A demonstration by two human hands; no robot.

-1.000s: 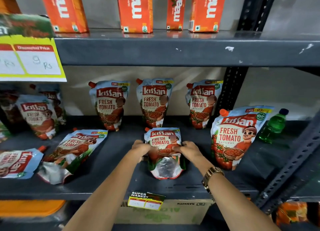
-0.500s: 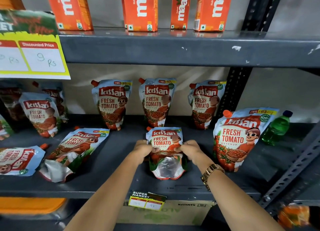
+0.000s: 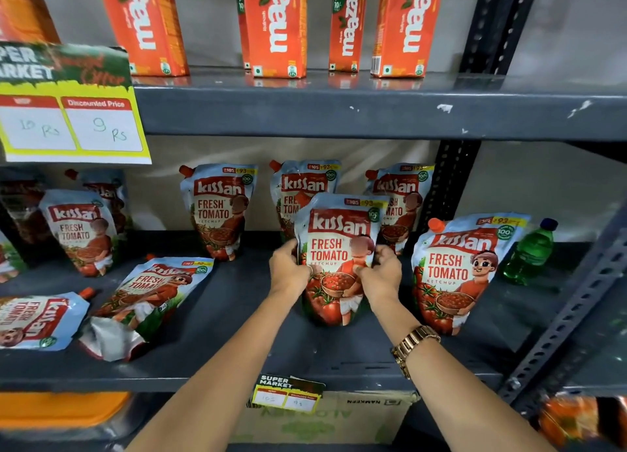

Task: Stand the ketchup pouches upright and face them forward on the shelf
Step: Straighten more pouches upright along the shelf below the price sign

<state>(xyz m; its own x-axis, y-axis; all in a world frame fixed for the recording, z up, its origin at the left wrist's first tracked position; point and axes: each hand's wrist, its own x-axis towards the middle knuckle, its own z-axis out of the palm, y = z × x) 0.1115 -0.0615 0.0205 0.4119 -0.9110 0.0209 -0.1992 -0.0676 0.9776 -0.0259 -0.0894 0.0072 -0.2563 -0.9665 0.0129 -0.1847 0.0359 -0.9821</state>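
Now both hands, left [image 3: 288, 275] and right [image 3: 381, 277], grip the upright ketchup pouch [image 3: 339, 244] between them.

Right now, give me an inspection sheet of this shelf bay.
Surface: dark grey metal shelf, paint chipped on the shelf edge above.
Job's things: held ketchup pouch upright, label forward; two fallen pouches at left lying flat; the other pouches stand upright, label forward.
Clutter: green bottle at the right end.
Grippers: left hand and right hand grip the held pouch by its sides.
Cables: nothing seen.
Surroundings: orange juice cartons on the upper shelf, discount price card at left, cardboard box below.
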